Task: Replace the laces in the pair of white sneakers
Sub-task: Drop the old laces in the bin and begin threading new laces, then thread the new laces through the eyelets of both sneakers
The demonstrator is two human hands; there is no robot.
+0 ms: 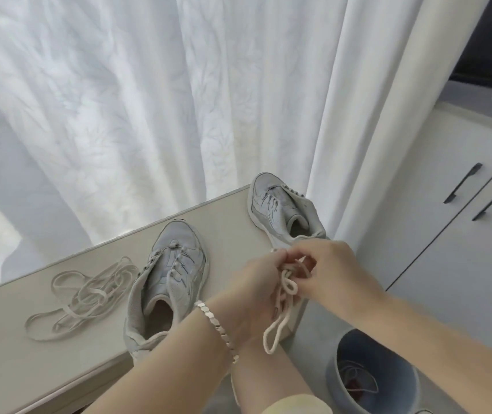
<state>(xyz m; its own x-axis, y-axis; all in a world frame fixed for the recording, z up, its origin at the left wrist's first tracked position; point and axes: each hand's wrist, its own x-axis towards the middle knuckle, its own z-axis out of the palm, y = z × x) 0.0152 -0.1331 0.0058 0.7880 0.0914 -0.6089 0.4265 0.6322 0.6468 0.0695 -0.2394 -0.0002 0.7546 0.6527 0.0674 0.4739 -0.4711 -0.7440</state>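
Pinching with both hands, I hold a cream round lace [280,318] over the right edge of the counter [15,354]. My left hand [256,282], bracelet [218,327] on its wrist, curls round the bunched cord, and the fingertips of my right hand [328,270] nip its top. 1 loop hangs below. 2 white sneakers sit on the counter. The near sneaker [173,264] has its heel at the front edge. The far sneaker [274,204] is at the far right corner. A heap of flat laces [89,294] lies left of the near sneaker. Down on the floor, a blue bin [343,383] holds more cord.
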